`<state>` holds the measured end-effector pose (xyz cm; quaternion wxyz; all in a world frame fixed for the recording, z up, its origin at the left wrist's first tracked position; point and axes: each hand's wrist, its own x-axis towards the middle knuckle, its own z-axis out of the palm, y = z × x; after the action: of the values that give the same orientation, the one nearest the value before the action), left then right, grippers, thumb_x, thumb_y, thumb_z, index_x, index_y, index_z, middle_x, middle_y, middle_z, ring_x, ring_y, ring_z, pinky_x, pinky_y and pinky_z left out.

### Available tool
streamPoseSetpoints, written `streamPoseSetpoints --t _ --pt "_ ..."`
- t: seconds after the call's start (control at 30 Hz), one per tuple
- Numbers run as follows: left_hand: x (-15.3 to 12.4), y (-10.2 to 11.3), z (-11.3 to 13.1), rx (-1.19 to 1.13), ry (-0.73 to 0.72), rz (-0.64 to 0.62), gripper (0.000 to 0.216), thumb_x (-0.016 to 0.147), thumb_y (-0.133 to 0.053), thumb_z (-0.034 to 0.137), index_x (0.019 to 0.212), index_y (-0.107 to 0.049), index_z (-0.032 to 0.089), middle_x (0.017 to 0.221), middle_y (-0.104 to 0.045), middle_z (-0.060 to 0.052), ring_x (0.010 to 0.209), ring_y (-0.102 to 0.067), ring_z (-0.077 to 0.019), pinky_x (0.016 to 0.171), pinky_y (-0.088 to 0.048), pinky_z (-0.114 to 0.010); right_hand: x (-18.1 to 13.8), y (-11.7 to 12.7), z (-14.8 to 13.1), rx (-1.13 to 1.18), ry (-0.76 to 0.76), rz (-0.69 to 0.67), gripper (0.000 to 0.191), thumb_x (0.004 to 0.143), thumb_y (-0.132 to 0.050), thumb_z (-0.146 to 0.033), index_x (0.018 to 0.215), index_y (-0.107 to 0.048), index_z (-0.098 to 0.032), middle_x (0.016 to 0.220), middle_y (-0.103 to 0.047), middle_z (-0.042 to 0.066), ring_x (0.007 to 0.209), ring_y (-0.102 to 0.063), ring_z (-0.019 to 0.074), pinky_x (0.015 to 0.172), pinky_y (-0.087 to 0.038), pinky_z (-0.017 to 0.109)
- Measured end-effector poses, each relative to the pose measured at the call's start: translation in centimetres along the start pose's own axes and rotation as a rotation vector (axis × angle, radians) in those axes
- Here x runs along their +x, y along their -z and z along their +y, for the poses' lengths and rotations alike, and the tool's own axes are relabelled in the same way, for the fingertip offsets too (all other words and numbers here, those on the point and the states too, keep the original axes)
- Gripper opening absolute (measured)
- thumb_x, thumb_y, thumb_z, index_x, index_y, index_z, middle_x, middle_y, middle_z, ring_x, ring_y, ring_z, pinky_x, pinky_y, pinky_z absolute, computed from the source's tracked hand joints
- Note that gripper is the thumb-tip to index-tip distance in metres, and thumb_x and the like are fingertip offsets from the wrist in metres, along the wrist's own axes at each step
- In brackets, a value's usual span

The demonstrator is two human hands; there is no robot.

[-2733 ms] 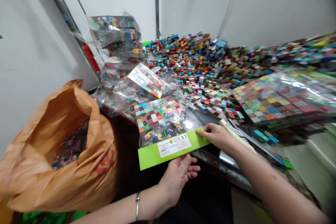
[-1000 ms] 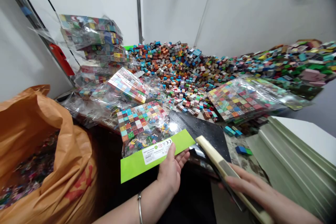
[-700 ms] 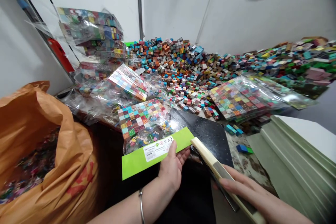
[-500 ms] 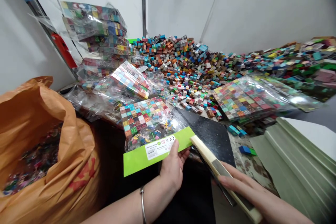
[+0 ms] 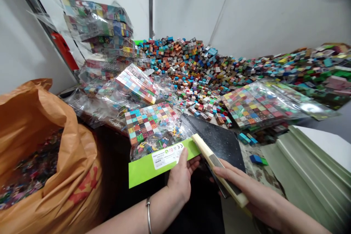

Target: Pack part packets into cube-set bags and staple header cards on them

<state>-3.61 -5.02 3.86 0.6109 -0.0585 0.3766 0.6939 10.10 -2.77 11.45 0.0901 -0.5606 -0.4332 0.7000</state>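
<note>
My left hand [image 5: 181, 177] grips the lower right edge of a lime-green header card [image 5: 153, 162] that tops a clear bag of coloured blocks [image 5: 150, 128] lying on the table edge. Thumb on top, fingers underneath. My right hand [image 5: 246, 190] is closed round a long cream-handled tool [image 5: 216, 168] with a dark underside; its tip touches the card's right end. A black mat [image 5: 219, 139] lies under the tool.
An orange sack [image 5: 41, 153] of small pieces stands at the left. Packed bags [image 5: 257, 104] and a stack of bags [image 5: 95, 29] flank a large heap of loose cubes [image 5: 192, 62]. Grey-green sheets [image 5: 307, 168] are stacked at the right.
My right hand left the card, took hold of the cream-handled tool and slid it leftward until its tip meets the card's end. My left hand moved from under the card to gripping its edge.
</note>
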Motion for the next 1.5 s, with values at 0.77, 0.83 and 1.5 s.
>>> streamPoseSetpoints --t 0.77,0.83,1.5 --pt "0.2 0.9 0.1 0.196 0.071 0.122 0.038 0.072 -0.059 0.048 0.083 -0.063 0.013 0.066 -0.064 -0.005 0.056 -0.053 -0.0139 0.059 -0.04 -0.024 3.5 -1.6 -2.0 -0.487 -0.082 0.049 0.038 0.069 -0.056 -0.055 0.069 -0.05 -0.018 0.05 -0.047 -0.003 0.043 -0.041 0.0081 0.042 -0.033 0.019" --pt "0.1 0.8 0.3 0.248 0.053 0.151 0.035 0.072 -0.059 0.048 0.074 -0.063 0.013 0.06 -0.062 -0.004 0.055 -0.051 -0.0144 0.06 -0.04 -0.025 3.9 -1.4 -2.0 -0.499 -0.11 0.059 0.038 0.071 -0.054 -0.054 0.063 -0.048 -0.017 0.047 -0.047 -0.003 0.04 -0.041 0.008 0.04 -0.033 0.019" --pt "0.8 0.9 0.6 0.184 0.043 0.139 0.031 0.068 -0.066 0.04 0.063 -0.055 0.012 0.052 -0.051 0.002 0.045 -0.039 -0.0049 0.047 -0.031 -0.017 4.6 -2.4 -1.3 -0.439 -0.125 0.061 0.004 0.068 -0.045 -0.02 0.066 -0.046 -0.017 0.043 -0.046 -0.004 0.033 -0.041 0.0086 0.031 -0.038 0.019"
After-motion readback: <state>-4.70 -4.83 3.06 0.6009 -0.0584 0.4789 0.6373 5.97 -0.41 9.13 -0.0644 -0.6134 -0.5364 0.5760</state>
